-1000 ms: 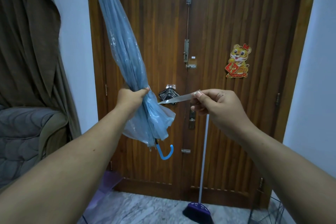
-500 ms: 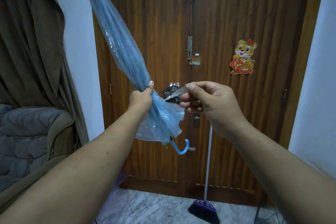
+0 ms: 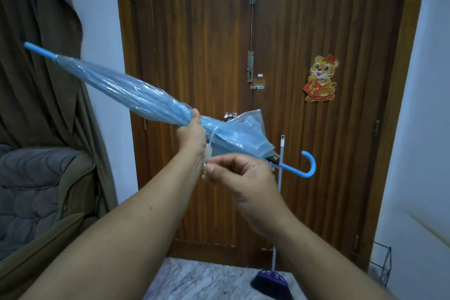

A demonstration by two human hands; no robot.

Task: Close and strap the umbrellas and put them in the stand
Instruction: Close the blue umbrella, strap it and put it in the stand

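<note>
Up against the wooden door (image 3: 194, 56), the folded blue umbrella (image 3: 136, 95) hangs in midair, tip toward the curtain, hooked handle low on the right. Left hand (image 3: 192, 136) grips it round the middle, right hand (image 3: 241, 173) pinches the clear strap (image 3: 210, 143) just under it.

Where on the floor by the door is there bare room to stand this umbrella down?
Bare marble floor shows between the person's forearms, left of the broom. The right corner is crowded: the wire stand sits against the wall beside the broom. The left side is taken by the sofa and curtain.
</note>
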